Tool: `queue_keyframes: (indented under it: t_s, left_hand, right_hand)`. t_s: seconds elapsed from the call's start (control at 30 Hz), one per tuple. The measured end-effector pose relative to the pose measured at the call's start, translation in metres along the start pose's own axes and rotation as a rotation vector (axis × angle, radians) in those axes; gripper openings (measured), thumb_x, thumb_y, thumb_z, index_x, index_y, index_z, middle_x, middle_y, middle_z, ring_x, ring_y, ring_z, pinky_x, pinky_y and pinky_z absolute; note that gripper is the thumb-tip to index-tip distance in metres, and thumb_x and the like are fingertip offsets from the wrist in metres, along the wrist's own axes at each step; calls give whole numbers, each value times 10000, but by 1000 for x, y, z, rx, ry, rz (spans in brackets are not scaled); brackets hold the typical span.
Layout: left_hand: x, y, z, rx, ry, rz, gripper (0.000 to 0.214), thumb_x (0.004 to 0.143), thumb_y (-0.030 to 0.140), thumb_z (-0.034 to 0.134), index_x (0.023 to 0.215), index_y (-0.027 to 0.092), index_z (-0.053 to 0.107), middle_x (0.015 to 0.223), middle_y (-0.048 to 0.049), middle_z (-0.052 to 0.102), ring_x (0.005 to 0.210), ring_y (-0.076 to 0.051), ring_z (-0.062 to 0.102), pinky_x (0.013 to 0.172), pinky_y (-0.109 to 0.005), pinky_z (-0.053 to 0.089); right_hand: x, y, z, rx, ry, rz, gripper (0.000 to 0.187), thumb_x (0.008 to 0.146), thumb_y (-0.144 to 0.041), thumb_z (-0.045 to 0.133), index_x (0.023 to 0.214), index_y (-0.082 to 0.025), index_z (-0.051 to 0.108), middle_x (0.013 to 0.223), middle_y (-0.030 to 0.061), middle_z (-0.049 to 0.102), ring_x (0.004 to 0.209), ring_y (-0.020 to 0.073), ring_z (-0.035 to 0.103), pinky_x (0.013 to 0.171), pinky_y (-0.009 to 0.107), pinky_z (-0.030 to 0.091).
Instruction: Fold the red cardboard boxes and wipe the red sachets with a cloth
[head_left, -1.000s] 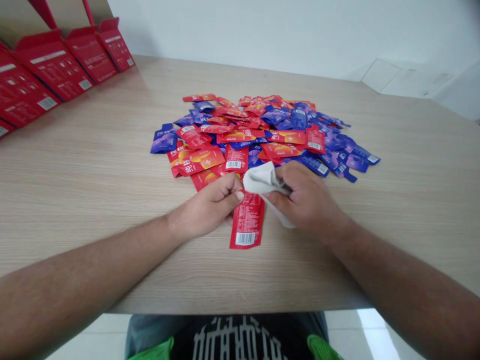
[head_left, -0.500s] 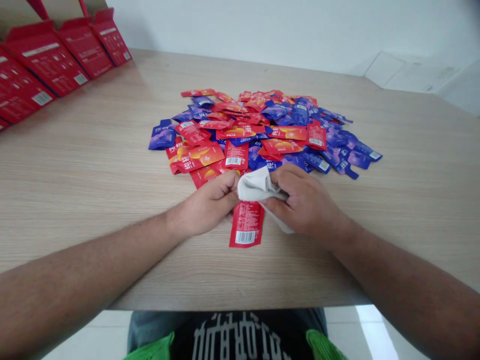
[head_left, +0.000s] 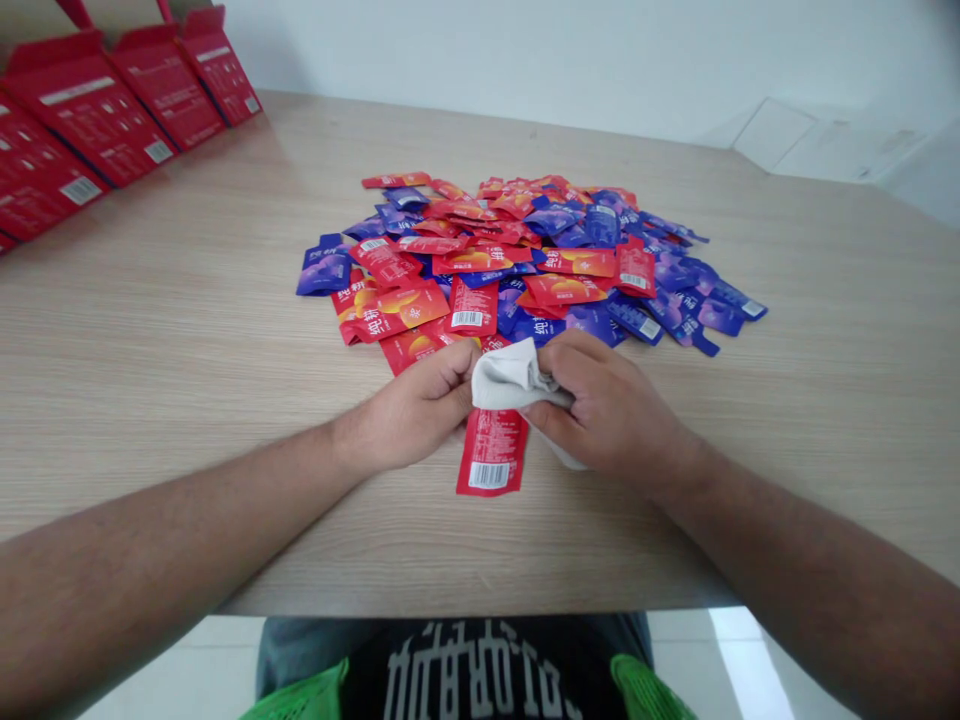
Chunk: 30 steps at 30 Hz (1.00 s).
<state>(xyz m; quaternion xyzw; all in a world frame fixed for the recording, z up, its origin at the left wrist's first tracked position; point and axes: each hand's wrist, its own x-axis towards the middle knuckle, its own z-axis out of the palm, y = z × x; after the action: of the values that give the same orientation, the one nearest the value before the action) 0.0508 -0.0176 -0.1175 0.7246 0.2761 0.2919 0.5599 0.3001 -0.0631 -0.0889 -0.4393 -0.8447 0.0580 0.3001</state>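
Note:
A heap of several red and blue-purple foil sachets (head_left: 525, 270) lies in the middle of the wooden table (head_left: 187, 280). My left hand (head_left: 420, 405) is curled around the upper end of a red sachet (head_left: 491, 458), whose barcode end sticks out toward me. My right hand (head_left: 611, 405) pinches a crumpled white cloth (head_left: 510, 378) over that sachet. The cloth and my fingers hide the sachet's top. Both hands rest just in front of the heap, with my left fingers close to its nearest red sachets.
A row of open red cardboard boxes (head_left: 90, 120) stands along the back left of the table. A white wall rises behind the table. The near table edge (head_left: 480, 610) runs above my lap, which shows dark clothing with green parts.
The white cloth has shifted slightly left over the sachet, and my hands have drawn a little closer together. The whole scene sits slightly higher in view.

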Motion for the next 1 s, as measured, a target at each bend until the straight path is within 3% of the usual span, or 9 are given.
queue_keyframes:
  t_s: [0.13,0.27,0.4,0.57,0.73,0.87,1.0]
  left_hand:
    - [0,0,0,-53,39,-19,283,1068,414,613,897,213,511,754,36,503,650,-126,415,602,-257,362]
    - [1,1,0,-26,22,-4,285,1032,408,675,882,204,545,796,15,545,687,-133,453,617,-260,393]
    - [1,-1,1,-85,68,-45,291,1048,429,651,898,209,533,741,30,517,633,-121,419,568,-246,354]
    - [1,-3,2,-185,79,-95,319,1013,472,705,896,214,556,749,28,545,598,-113,429,534,-247,354]
    - [2,-5,3,-254,113,-148,314,1016,479,706,930,223,545,739,35,551,582,-113,464,517,-236,376]
    - [1,-6,5,-251,150,-116,321,1004,460,719,902,218,534,716,39,531,571,-108,432,505,-233,353]
    - [2,-7,7,-371,191,-185,335,988,479,732,946,237,504,736,38,561,583,-124,501,526,-240,406]
  right_hand:
    - [1,2,-1,-65,63,45,146,981,-276,685,946,-244,548,950,62,641,908,265,605,798,380,497]
    - [1,0,-2,14,-28,-53,126,956,-223,678,971,-237,553,995,64,648,915,254,609,805,371,505]
    - [0,-3,-2,-34,29,-15,148,962,-229,688,950,-243,541,952,57,636,909,259,610,792,374,505]
    - [-3,-8,0,1,-147,-79,98,962,-191,647,1000,-235,569,1065,87,658,955,264,629,820,389,533]
    - [-4,-14,1,-34,-104,-42,117,957,-199,691,1000,-227,586,1043,86,662,983,278,637,841,398,540]
    - [-5,-20,1,-23,-271,-131,110,935,-170,694,1005,-224,628,1064,75,669,951,263,644,797,382,533]
    - [-6,-21,3,-71,-165,-40,110,954,-187,679,1052,-204,632,1097,107,668,993,290,645,846,420,549]
